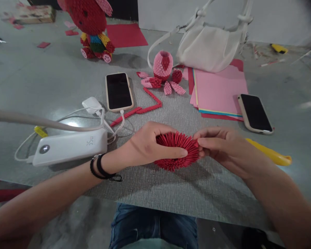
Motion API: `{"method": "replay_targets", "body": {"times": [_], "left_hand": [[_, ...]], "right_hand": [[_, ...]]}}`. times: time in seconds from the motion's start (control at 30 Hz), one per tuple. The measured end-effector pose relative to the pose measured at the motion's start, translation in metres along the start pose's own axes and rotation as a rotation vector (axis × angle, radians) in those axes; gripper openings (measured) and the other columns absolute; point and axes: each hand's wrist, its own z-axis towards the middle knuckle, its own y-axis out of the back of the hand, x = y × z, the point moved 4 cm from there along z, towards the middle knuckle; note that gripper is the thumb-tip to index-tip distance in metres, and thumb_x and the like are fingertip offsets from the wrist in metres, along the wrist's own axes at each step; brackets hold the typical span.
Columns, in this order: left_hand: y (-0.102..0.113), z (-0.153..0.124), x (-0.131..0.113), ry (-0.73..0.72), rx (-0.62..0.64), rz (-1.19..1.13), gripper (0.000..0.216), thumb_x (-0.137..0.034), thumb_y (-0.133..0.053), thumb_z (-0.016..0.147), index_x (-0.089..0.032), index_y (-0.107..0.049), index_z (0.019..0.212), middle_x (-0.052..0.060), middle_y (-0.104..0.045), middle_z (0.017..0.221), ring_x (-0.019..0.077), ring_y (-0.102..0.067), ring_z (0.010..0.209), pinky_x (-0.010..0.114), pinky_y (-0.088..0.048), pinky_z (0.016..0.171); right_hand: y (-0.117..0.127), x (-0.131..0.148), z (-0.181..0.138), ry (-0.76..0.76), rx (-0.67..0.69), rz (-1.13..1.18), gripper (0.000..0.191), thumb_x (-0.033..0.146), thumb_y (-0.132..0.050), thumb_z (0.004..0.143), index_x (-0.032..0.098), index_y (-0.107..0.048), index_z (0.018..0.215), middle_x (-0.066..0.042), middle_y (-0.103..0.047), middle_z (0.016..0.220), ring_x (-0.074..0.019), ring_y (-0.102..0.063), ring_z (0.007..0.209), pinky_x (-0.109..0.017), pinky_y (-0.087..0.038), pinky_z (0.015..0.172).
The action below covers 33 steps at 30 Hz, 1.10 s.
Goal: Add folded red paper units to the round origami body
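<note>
A spiky red ring of folded paper pieces [180, 147] rests on the grey mat near the table's front edge. My left hand [147, 145] wraps round its left side, thumb across the front. My right hand [220, 147] pinches its right rim with fingers pressed together. Both hands are closed on the ring. A chain of red folded pieces [145, 105] lies just behind it on the mat.
A white power bank [69, 147] with cables sits at left, a phone [118, 91] behind it and another phone [255, 113] at right on pink paper sheets [217, 91]. A pink paper vase [162, 65], a white bag [209, 45], a red paper figure [93, 27] and a yellow tool [272, 154] lie around.
</note>
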Motion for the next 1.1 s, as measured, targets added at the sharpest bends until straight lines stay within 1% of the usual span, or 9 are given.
{"method": "replay_targets", "body": {"times": [0.2, 0.37, 0.47, 0.53, 0.6, 0.73, 0.87, 0.97, 1.1], "left_hand": [[0.001, 0.001, 0.002, -0.012, -0.006, 0.042, 0.016, -0.026, -0.085, 0.078, -0.012, -0.079, 0.083, -0.003, -0.067, 0.068, 0.0082, -0.054, 0.063, 0.017, -0.041, 0.054], [0.002, 0.002, 0.006, -0.010, 0.003, 0.082, 0.023, -0.036, -0.083, 0.080, -0.013, -0.078, 0.082, -0.003, -0.063, 0.064, 0.0094, -0.052, 0.061, 0.019, -0.039, 0.053], [0.002, 0.004, 0.008, -0.017, -0.005, 0.151, 0.027, -0.039, -0.082, 0.081, -0.013, -0.077, 0.078, -0.004, -0.059, 0.062, 0.0091, -0.049, 0.061, 0.020, -0.037, 0.053], [0.002, 0.005, 0.010, -0.022, -0.010, 0.174, 0.028, -0.040, -0.081, 0.082, -0.013, -0.077, 0.080, -0.004, -0.060, 0.063, 0.0094, -0.049, 0.062, 0.020, -0.038, 0.054], [0.001, 0.005, 0.011, -0.019, -0.012, 0.164, 0.028, -0.041, -0.081, 0.082, -0.013, -0.077, 0.081, -0.004, -0.060, 0.064, 0.0094, -0.050, 0.062, 0.020, -0.038, 0.054], [-0.001, 0.006, 0.012, 0.001, 0.020, 0.075, 0.024, -0.037, -0.082, 0.081, -0.014, -0.076, 0.079, -0.004, -0.059, 0.063, 0.0085, -0.049, 0.059, 0.019, -0.038, 0.053], [-0.002, 0.006, 0.015, 0.058, 0.046, 0.011, 0.023, -0.035, -0.083, 0.080, -0.014, -0.074, 0.077, -0.004, -0.059, 0.063, 0.0085, -0.050, 0.058, 0.019, -0.039, 0.052], [-0.002, 0.006, 0.021, 0.089, 0.028, -0.018, 0.023, -0.034, -0.084, 0.078, -0.014, -0.077, 0.086, -0.002, -0.065, 0.071, 0.0100, -0.056, 0.063, 0.020, -0.043, 0.057], [-0.003, 0.007, 0.029, 0.132, 0.013, -0.077, 0.027, -0.034, -0.087, 0.074, -0.014, -0.077, 0.091, 0.000, -0.071, 0.078, 0.0121, -0.061, 0.071, 0.022, -0.048, 0.066]], "right_hand": [[0.000, -0.002, -0.001, -0.015, -0.027, 0.007, 0.008, 0.028, -0.089, 0.077, 0.022, -0.084, 0.078, 0.000, -0.073, 0.068, -0.0076, -0.065, 0.059, -0.015, -0.056, 0.059], [0.000, -0.005, 0.000, -0.020, -0.044, -0.030, 0.011, 0.030, -0.088, 0.077, 0.021, -0.082, 0.078, 0.000, -0.071, 0.067, -0.0088, -0.063, 0.059, -0.019, -0.055, 0.059], [0.001, -0.005, -0.001, 0.060, -0.112, -0.105, 0.012, 0.029, -0.091, 0.074, 0.022, -0.081, 0.078, 0.001, -0.071, 0.067, -0.0093, -0.062, 0.059, -0.019, -0.053, 0.058], [0.002, -0.005, -0.003, 0.119, -0.158, -0.184, 0.013, 0.026, -0.092, 0.073, 0.023, -0.081, 0.079, 0.002, -0.071, 0.067, -0.0091, -0.062, 0.058, -0.019, -0.051, 0.058], [0.001, -0.005, -0.004, 0.144, -0.172, -0.246, 0.012, 0.025, -0.091, 0.074, 0.024, -0.081, 0.081, 0.003, -0.071, 0.068, -0.0090, -0.063, 0.058, -0.019, -0.051, 0.058], [-0.001, -0.005, -0.004, 0.140, -0.144, -0.293, 0.010, 0.029, -0.089, 0.076, 0.023, -0.081, 0.079, 0.002, -0.071, 0.065, -0.0094, -0.062, 0.057, -0.020, -0.050, 0.057], [-0.001, -0.004, -0.001, 0.129, -0.126, -0.311, 0.011, 0.030, -0.089, 0.077, 0.023, -0.081, 0.078, 0.002, -0.069, 0.062, -0.0097, -0.062, 0.056, -0.020, -0.049, 0.056], [-0.002, 0.000, -0.001, 0.130, -0.113, -0.343, 0.012, 0.033, -0.088, 0.078, 0.023, -0.080, 0.080, 0.003, -0.069, 0.064, -0.0097, -0.061, 0.056, -0.021, -0.049, 0.056], [0.001, 0.007, -0.001, 0.197, -0.063, -0.477, 0.014, 0.038, -0.084, 0.083, 0.023, -0.080, 0.083, 0.002, -0.070, 0.068, -0.0102, -0.062, 0.059, -0.021, -0.050, 0.058]]}}
